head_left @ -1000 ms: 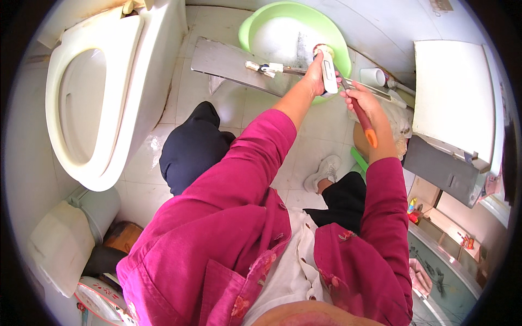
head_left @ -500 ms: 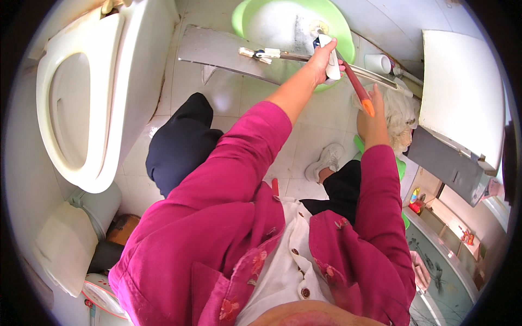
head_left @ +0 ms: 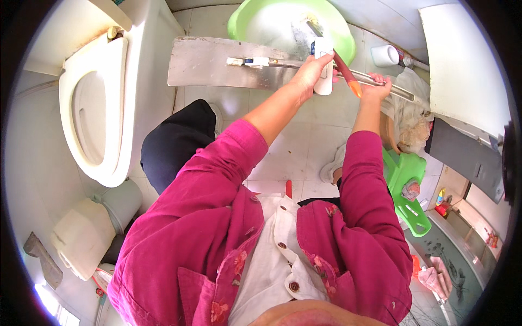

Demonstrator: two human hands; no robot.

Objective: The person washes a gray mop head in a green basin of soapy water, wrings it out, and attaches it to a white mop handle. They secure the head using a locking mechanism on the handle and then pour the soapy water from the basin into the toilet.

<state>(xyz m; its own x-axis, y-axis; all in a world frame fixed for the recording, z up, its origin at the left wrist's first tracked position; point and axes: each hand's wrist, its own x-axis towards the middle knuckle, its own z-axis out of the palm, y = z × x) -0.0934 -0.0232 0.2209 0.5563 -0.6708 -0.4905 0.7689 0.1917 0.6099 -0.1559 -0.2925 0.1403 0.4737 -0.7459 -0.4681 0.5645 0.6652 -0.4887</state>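
Note:
A long metal panel (head_left: 201, 65) with a slim metal rail (head_left: 399, 91) spans the space in front of me, its wide flat end at the left. White plastic fittings (head_left: 255, 62) sit on it. My left hand (head_left: 312, 76) is closed on a white oblong plastic fitting (head_left: 323, 81) at the rail. My right hand (head_left: 377, 88) is wrapped around the rail farther right. Between my hands slants a brown handle with an orange tip (head_left: 355, 88); its far end reaches over the basin. Whether my left fingers also hold that handle is hidden.
A green basin (head_left: 237, 20) with foamy water is on the tiled floor ahead. At left stands a white toilet (head_left: 122, 130) with its seat down. At right are a white cup (head_left: 385, 55), a plastic bag (head_left: 413, 103), a green plastic stool (head_left: 399, 168) and a white cabinet (head_left: 467, 65).
My right hand has come to the rail and closed around it. The panel has tilted so more of its flat face shows. My left hand has stayed on the white fitting.

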